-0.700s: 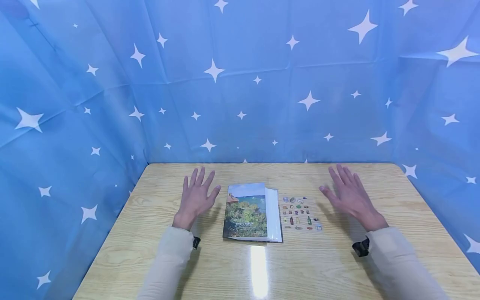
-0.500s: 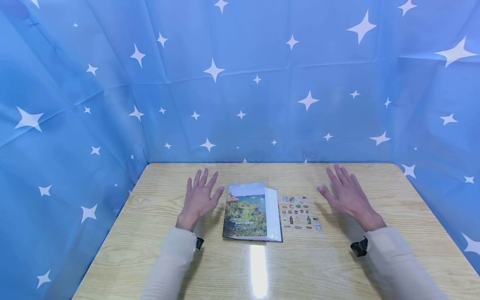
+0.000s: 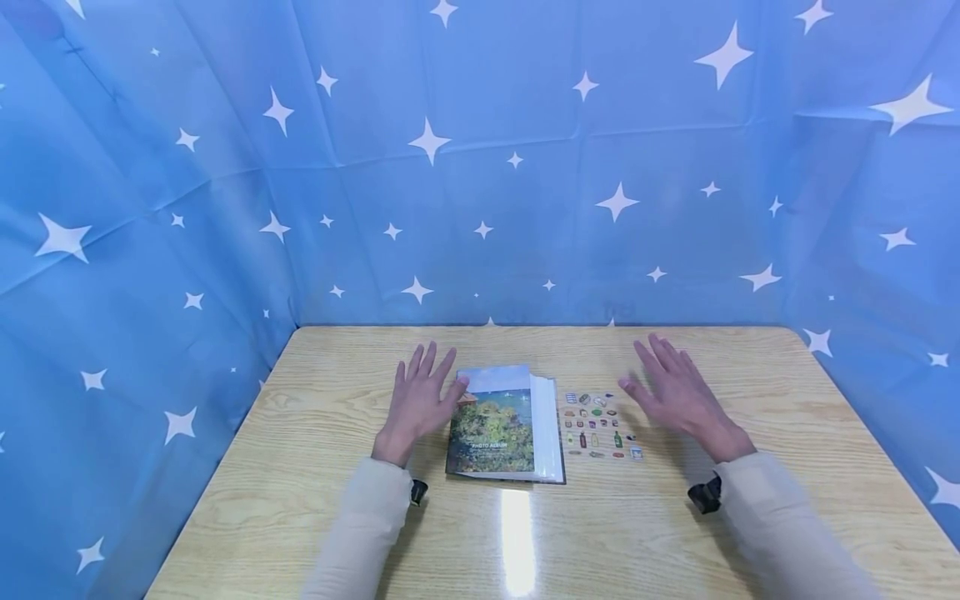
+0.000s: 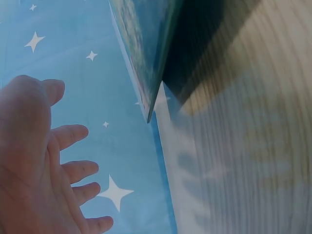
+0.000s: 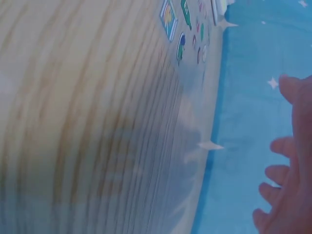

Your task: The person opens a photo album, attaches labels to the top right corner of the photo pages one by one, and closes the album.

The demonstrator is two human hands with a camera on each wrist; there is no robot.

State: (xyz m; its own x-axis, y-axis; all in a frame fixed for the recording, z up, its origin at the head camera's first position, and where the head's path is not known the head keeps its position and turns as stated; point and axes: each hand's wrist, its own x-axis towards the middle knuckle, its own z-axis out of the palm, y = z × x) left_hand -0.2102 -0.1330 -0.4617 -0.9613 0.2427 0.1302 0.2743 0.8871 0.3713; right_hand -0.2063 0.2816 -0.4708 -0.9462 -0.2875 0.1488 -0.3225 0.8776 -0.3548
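A photo album [image 3: 491, 425] with a painted seaside garden cover lies on the table, its white page edges showing at the right. Beside it is a clear sticker sheet [image 3: 600, 427] printed with small bottles and food pictures. My left hand [image 3: 420, 404] hovers at the album's left edge, fingers spread and holding nothing; in the left wrist view the album [image 4: 146, 44] stands apart from the fingers. To the right of the stickers, my right hand [image 3: 686, 400] is held above the table with fingers extended, also holding nothing.
The wooden table [image 3: 285, 500] has rounded far corners and a bright light reflection near its front. A blue curtain [image 3: 525, 208] with white stars hangs behind the table and along both sides.
Both hands have moved inward, the left hand rightward to the album's edge and the right hand leftward toward the sticker sheet. The album and stickers have stayed in place.
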